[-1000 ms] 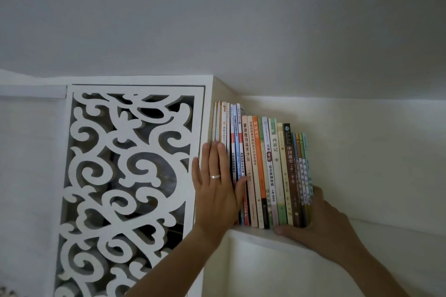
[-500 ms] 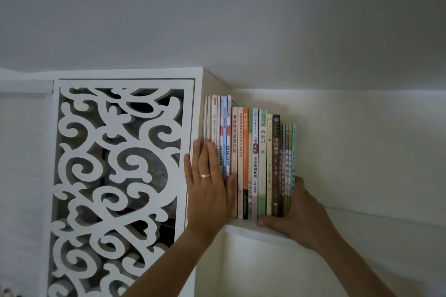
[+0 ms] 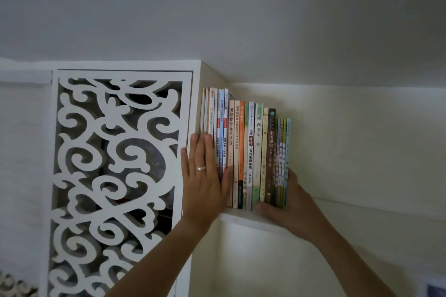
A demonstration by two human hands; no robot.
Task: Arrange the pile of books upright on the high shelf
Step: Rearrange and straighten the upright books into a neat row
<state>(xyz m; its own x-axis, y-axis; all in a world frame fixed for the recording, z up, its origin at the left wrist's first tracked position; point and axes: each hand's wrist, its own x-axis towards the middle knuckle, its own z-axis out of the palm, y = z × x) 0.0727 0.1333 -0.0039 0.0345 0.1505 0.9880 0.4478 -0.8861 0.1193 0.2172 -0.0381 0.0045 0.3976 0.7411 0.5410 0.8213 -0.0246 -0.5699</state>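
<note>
Two forearms enter from the lower edge of the frame, one at lower centre, one at lower right. Both are bare to the frame edge; no sleeve, watch or bracelet shows on either. The left hand [image 3: 205,185], at centre, carries one plain, smooth, silver-coloured ring [image 3: 201,168] on a middle finger, with no stone or marking legible. The right hand [image 3: 289,210], at centre right, shows no ring or other item on its visible parts.

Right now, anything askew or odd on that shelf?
Nothing stands out. The row of colourful upright books stands straight on the white high shelf, packed against the white cabinet side. Left hand lies flat on the spines; right hand braces the row's end.
</note>
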